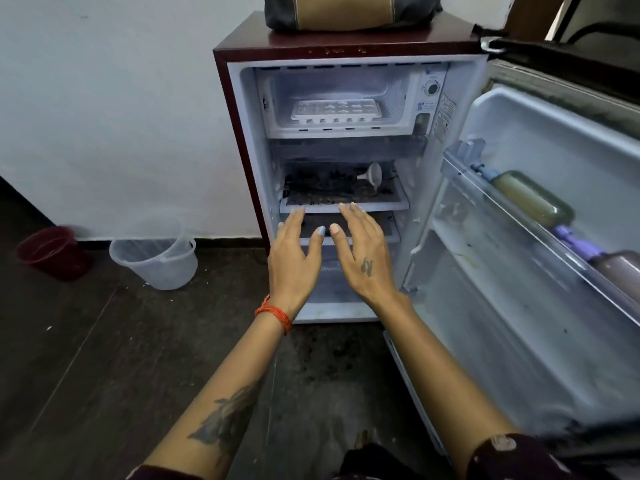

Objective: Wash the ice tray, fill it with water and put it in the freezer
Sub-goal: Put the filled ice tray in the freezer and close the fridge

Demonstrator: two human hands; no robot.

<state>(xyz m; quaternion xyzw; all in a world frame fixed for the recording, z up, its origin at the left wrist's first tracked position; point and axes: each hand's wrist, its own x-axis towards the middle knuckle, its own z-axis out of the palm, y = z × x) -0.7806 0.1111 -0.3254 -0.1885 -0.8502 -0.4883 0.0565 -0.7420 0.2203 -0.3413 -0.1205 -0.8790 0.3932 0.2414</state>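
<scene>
Both hands reach forward, palms down, fingers straight and loosely spread, holding nothing. The left hand (294, 252) and the right hand (363, 251) hover side by side, thumbs near each other but apart, in front of the open fridge's (239, 133) middle shelf (346, 206). An orange thread band (275, 315) circles the left wrist.

That shelf, white and flat, carries dark clutter and a pale grey funnel (374, 174) lying on its side. Above it, in the open freezer compartment (394, 95), the white plastic ice tray (336, 112) sits flat on the floor; whether its cells hold water cannot be told.

The fridge door (519, 306) stands open to the right; its rack holds a yellowish bottle (530, 199) lying tilted. A grey-and-tan bag (349, 10) rests on the maroon top. On the dark floor to the left stand a translucent bucket (156, 258) and a red tub (52, 252).
</scene>
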